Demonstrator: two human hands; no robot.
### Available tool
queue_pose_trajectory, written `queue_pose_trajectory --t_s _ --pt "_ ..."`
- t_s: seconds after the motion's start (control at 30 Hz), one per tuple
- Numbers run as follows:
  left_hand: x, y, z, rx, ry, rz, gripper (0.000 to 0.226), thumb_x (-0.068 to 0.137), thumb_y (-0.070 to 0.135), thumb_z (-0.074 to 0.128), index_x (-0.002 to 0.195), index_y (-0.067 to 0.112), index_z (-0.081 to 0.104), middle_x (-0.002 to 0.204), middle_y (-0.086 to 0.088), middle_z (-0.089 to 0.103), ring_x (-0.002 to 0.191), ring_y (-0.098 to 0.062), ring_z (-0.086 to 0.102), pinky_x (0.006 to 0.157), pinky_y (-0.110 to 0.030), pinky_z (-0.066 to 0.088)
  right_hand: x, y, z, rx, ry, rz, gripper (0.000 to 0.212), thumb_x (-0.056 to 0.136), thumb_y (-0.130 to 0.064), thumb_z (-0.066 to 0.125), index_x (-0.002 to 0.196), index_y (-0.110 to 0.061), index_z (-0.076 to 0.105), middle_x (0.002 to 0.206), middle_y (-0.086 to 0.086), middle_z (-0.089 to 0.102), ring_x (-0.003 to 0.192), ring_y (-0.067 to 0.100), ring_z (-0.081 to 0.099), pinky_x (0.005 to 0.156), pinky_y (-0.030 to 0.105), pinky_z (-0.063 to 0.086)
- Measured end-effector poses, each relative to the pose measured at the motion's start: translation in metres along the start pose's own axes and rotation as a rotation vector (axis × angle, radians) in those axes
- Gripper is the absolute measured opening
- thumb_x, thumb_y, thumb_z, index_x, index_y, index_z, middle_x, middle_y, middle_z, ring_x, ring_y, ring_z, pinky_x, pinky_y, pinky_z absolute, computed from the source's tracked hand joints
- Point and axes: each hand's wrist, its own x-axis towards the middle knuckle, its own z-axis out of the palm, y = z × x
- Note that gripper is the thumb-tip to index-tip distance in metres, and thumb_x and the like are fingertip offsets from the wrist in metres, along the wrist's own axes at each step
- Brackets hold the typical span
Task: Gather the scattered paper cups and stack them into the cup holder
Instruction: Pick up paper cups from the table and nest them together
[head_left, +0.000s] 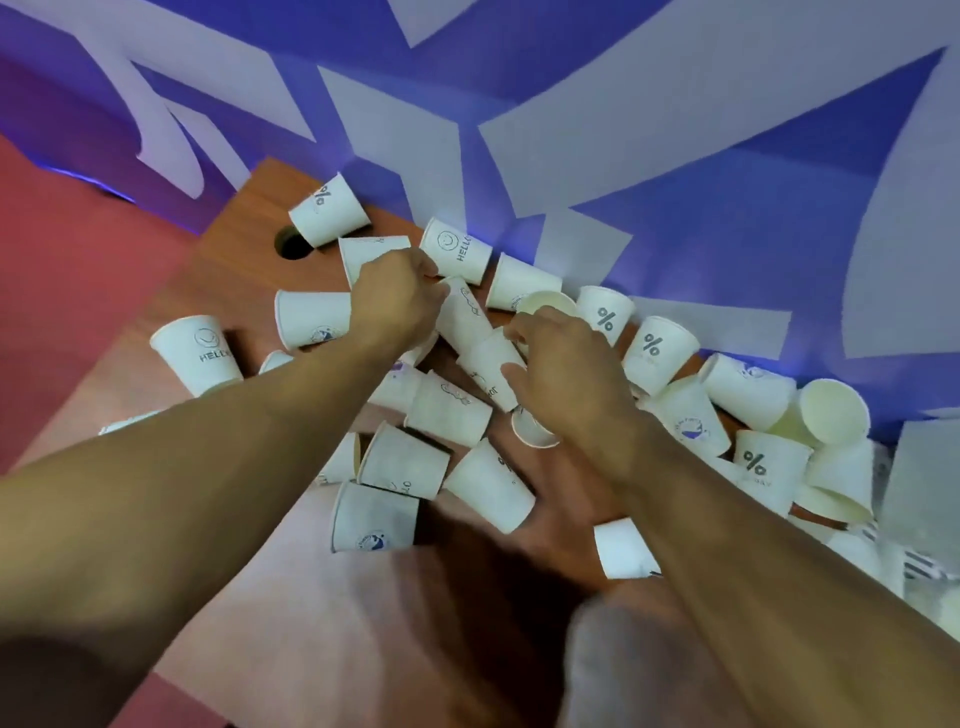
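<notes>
Several white paper cups lie scattered over a brown wooden table (249, 519), some on their sides, some upside down. Between my hands is a short stack of nested cups (475, 338), lying tilted. My left hand (397, 301) grips the stack's upper end with curled fingers. My right hand (563, 366) holds its lower, wider end, fingers wrapped round the rim. Cups printed with "HELLO" (200, 353) and "%" (657, 351) lie around them. No cup holder shows clearly in the view.
A round cable hole (291, 244) sits at the table's far left corner, with a "%" cup (330, 210) beside it. The blue and white patterned wall (675, 156) borders the table's far edge. Red floor (78, 260) lies to the left. A blurred grey object (613, 670) rises near the bottom.
</notes>
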Motion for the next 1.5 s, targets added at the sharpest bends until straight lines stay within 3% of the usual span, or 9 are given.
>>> queue_pose_trajectory --t_s 0.27,0.47,0.8,0.87,1.0,1.1,1.2,1.33,1.5 --pt "0.036 -0.021 0.012 -0.055 -0.116 -0.042 0.031 0.078 0.039 0.074 0.105 0.031 0.061 0.103 0.005 0.070 0.105 -0.024 0.060 0.089 -0.044 0.051 0.047 -0.022 0.021 -0.103 -0.170 -0.072 0.039 0.090 -0.025 0.061 0.127 -0.016 0.053 0.123 0.005 0.051 0.095 0.032 0.061 0.077 0.044 0.054" --pt "0.044 -0.023 0.010 -0.087 -0.168 0.054 0.020 0.082 0.027 0.075 0.097 0.030 0.062 0.080 0.014 0.066 0.097 -0.021 0.061 0.085 -0.039 0.051 0.057 -0.030 0.027 -0.190 -0.216 -0.082 0.026 0.093 -0.028 0.057 0.116 -0.015 0.055 0.112 0.005 0.053 0.092 0.032 0.060 0.069 0.038 0.047" --pt "0.028 -0.008 -0.027 -0.085 -0.154 0.181 0.007 0.088 0.028 0.070 0.095 0.024 0.069 0.091 0.005 0.067 0.086 -0.014 0.060 0.070 -0.023 0.039 0.045 -0.034 0.013 -0.210 -0.245 -0.034 0.021 0.095 -0.021 0.052 0.110 -0.014 0.063 0.107 0.009 0.062 0.089 0.030 0.061 0.072 0.038 0.049" --pt "0.020 -0.002 -0.038 -0.108 -0.126 0.209 0.008 0.088 0.027 0.068 0.095 0.023 0.070 0.092 0.005 0.068 0.088 -0.016 0.062 0.070 -0.024 0.044 0.038 -0.037 0.006 -0.190 -0.208 -0.028 0.019 0.092 -0.018 0.056 0.109 -0.015 0.064 0.105 0.008 0.063 0.086 0.028 0.062 0.073 0.038 0.053" --pt "-0.003 0.016 -0.065 -0.140 -0.026 0.222 0.009 0.090 0.029 0.065 0.096 0.026 0.071 0.091 0.009 0.067 0.094 -0.018 0.060 0.086 -0.034 0.049 0.019 -0.043 -0.019 -0.116 -0.057 -0.039 0.018 0.089 -0.018 0.060 0.106 -0.018 0.066 0.103 0.004 0.065 0.086 0.025 0.062 0.075 0.039 0.055" --pt "-0.025 0.035 -0.086 -0.163 0.074 0.261 0.009 0.091 0.032 0.063 0.094 0.028 0.070 0.084 0.014 0.065 0.086 -0.011 0.059 0.074 -0.025 0.046 -0.006 -0.044 -0.042 -0.063 0.100 -0.004 0.015 0.091 -0.022 0.060 0.105 -0.021 0.065 0.104 0.001 0.066 0.087 0.023 0.063 0.078 0.040 0.056" --pt "-0.050 0.056 -0.102 -0.152 0.156 0.332 0.006 0.090 0.035 0.063 0.092 0.031 0.067 0.083 0.017 0.064 0.075 -0.006 0.054 0.057 -0.008 0.031 -0.041 -0.036 -0.062 0.007 0.292 0.027 0.015 0.090 -0.024 0.064 0.104 -0.018 0.066 0.103 0.001 0.067 0.086 0.024 0.064 0.076 0.039 0.056" --pt "-0.088 0.094 -0.102 -0.148 0.185 0.477 0.006 0.090 0.035 0.063 0.092 0.031 0.067 0.087 0.018 0.064 0.073 -0.008 0.050 0.070 -0.021 0.036 -0.087 -0.015 -0.085 0.048 0.417 0.077 0.009 0.090 -0.023 0.063 0.098 -0.019 0.066 0.098 -0.001 0.066 0.080 0.021 0.060 0.070 0.030 0.047" --pt "-0.133 0.144 -0.079 -0.128 0.180 0.686 0.009 0.092 0.034 0.062 0.095 0.027 0.066 0.092 0.015 0.063 0.074 -0.007 0.046 0.073 -0.022 0.035 -0.145 0.015 -0.116 0.030 0.584 0.122 0.005 0.089 -0.021 0.064 0.088 -0.016 0.063 0.086 0.001 0.062 0.071 0.024 0.056 0.061 0.029 0.041"
